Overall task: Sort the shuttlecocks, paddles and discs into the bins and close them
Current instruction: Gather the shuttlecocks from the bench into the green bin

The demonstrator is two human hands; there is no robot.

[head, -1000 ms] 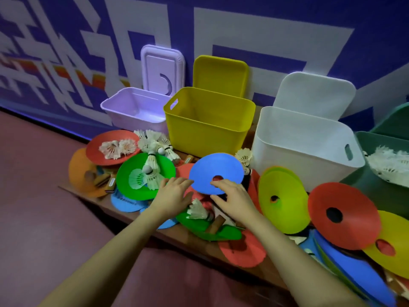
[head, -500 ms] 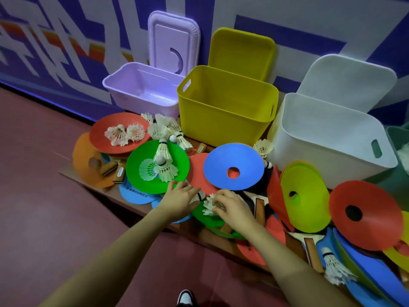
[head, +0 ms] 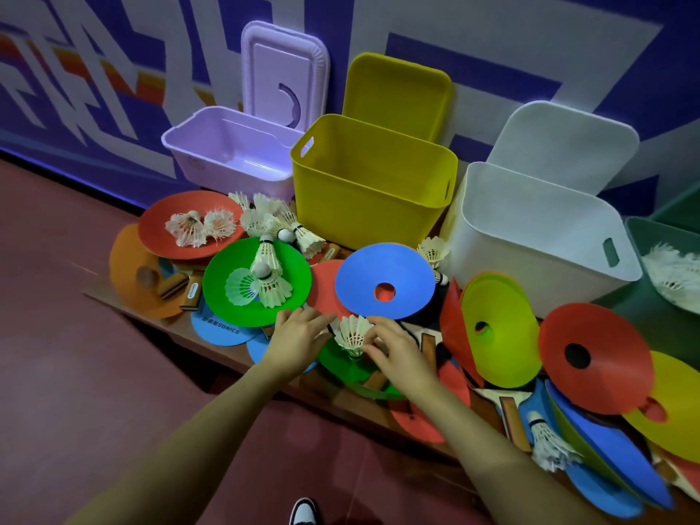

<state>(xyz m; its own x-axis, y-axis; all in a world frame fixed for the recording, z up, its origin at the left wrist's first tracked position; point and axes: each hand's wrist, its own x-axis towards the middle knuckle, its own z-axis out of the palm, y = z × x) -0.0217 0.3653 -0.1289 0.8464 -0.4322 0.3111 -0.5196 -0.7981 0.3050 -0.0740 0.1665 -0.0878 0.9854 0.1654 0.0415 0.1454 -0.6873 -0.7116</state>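
Right hand pinches a shuttlecock at its cork base, left hand resting relaxed beside it, before the empty lilac bin; being light and fragile-feathered, it is probably best gripped by the cork.

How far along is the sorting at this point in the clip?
Barely started. Done: nothing visible in the purple bin, yellow bin or white bin, though their floors are partly hidden; all lids are off. In hand: the right hand pinches one shuttlecock; the left hand rests beside it. Left: discs, paddles and shuttlecocks cover the bench.
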